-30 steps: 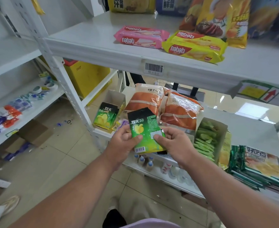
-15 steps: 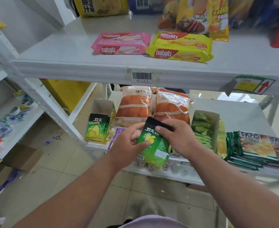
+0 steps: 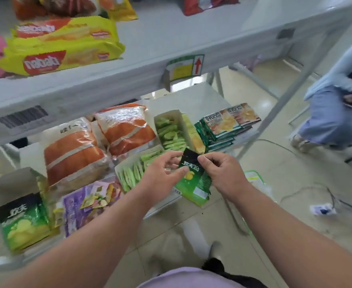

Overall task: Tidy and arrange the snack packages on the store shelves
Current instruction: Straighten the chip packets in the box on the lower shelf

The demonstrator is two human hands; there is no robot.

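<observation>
White metal store shelving (image 3: pixel 146 65), beige tile floor below. Both hands hold one small green-and-black foil snack pouch (image 3: pixel 193 179) at frame centre, just off the lower shelf's front edge. R hand (image 3: pixel 225 173) pinches the pouch's black top corner btwn thumb + fingers; L hand (image 3: pixel 162 173) has its thumb pressed on the pouch face, fingers loosely curled. Open cardboard box of green sachets (image 3: pixel 137 171) just at 9 o'clock of the pouch. Two orange-and-white plastic bags (image 3: pixel 75 154) at 10 o'clock. Yellow wafer packs (image 3: pixel 60 57) on upper shelf, 11 o'clock. Seated person in pale blue (image 3: pixel 335 113) at 2 o'clock.
</observation>
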